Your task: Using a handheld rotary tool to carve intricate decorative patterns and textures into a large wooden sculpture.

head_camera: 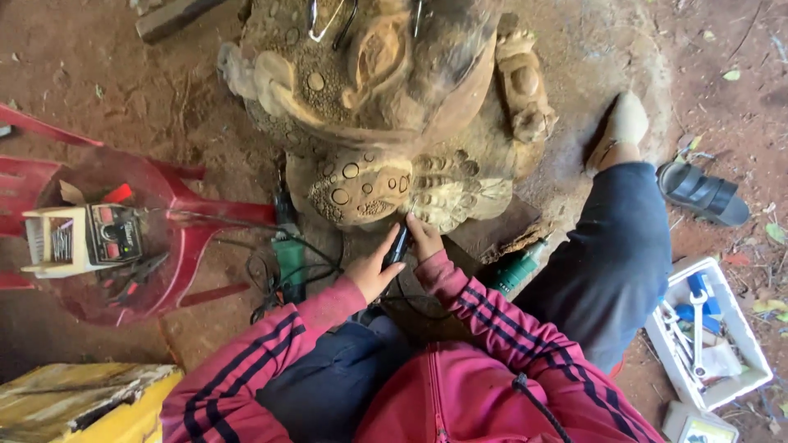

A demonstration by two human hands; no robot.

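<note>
Fingers of both hands, left hand [373,269] & right hand [423,238], wrap black rotary tool [397,246] against wood carving [386,107]; green grinder [289,254] nearby.

Red chair [189,238], white toolbox [743,328] — black sandal [704,194].

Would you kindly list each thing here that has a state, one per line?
Left hand: gripping the black tool.
Right hand: steadying the tool's tip at the carving.
Black tool: held in both hands, tip against the wood.
Wooden toad carving: upright on the ground, partly carved.
Green grinder: lying on the ground, unheld.
White tray: open, holding wrenches.
Sandal: off, lying on the ground.
</note>
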